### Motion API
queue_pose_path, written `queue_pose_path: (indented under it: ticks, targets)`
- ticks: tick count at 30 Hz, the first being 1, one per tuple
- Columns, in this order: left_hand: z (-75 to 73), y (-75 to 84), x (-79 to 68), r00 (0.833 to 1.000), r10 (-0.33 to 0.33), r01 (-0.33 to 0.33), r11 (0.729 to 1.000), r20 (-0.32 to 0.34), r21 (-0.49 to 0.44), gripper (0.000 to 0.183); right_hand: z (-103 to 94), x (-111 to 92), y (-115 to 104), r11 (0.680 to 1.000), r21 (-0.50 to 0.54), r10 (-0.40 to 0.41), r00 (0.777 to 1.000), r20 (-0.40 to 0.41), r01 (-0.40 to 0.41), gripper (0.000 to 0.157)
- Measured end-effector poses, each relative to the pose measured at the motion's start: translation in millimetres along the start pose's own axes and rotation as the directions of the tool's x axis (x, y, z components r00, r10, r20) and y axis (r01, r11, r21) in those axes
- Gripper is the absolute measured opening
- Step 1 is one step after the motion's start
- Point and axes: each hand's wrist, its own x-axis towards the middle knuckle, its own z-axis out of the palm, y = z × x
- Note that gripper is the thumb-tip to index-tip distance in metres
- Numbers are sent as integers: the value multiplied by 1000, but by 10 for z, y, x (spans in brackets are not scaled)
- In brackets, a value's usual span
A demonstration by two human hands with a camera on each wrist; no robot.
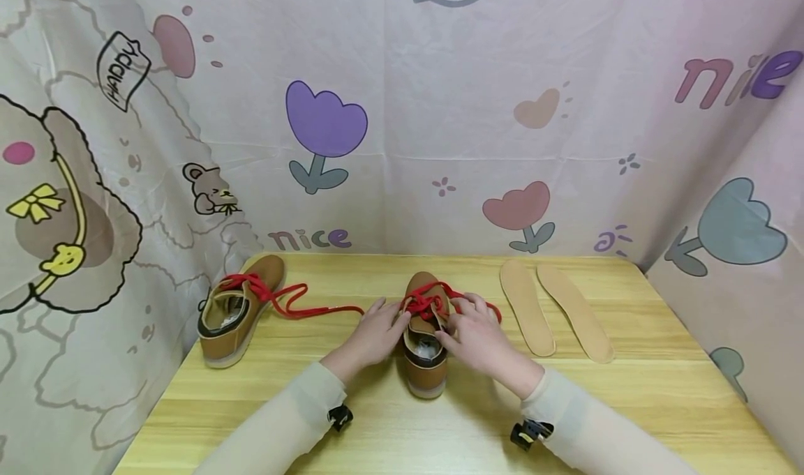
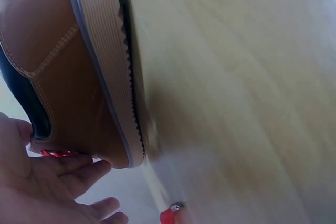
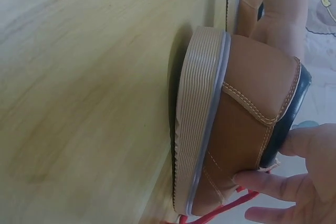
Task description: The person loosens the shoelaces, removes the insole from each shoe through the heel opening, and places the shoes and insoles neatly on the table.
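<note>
A brown leather shoe [image 1: 427, 376] with red laces [image 1: 424, 303] stands upright on the table between both hands, toe pointing away and its collar spread wide. My left hand [image 1: 378, 332] grips the left edge of its upper beside the laces. In the left wrist view, the left thumb lies at the dark collar and the fingers [image 2: 79, 174] along the side. On the other side my right hand [image 1: 480, 335] pinches the upper's edge, thumb at the collar and index finger [image 3: 265, 183] against the leather. Something whitish [image 1: 427, 349] shows inside the shoe.
A matching brown shoe [image 1: 229, 342] stands at the left, its red lace [image 1: 314, 313] trailing toward the middle. Two tan insoles [image 1: 527, 311] lie side by side at the right. A printed curtain [image 1: 402, 203] hangs behind the wooden table [image 1: 653, 384] and along its sides.
</note>
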Motion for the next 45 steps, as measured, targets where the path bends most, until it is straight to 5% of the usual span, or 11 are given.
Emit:
queue_pose_path:
  ticks: [12, 19, 30, 45]
  targets:
    - [6, 123, -90, 995, -56, 56, 998, -80, -4, 61, -72, -43, -2, 1000, -12, -20, 1000, 12, 20, 26]
    - [16, 222, -69, 993, -29, 29, 1000, -118, 2, 60, -140, -76, 28, 998, -1, -62, 998, -9, 62, 18]
    - [57, 400, 14, 993, -21, 23, 1000, -116, 15, 60, -294, -148, 119, 996, 36, -85, 996, -37, 86, 10]
    - [65, 645, 100, 997, -43, 50, 992, -62, 115, 61, -562, -244, 264, 995, 92, -52, 996, 66, 46, 12]
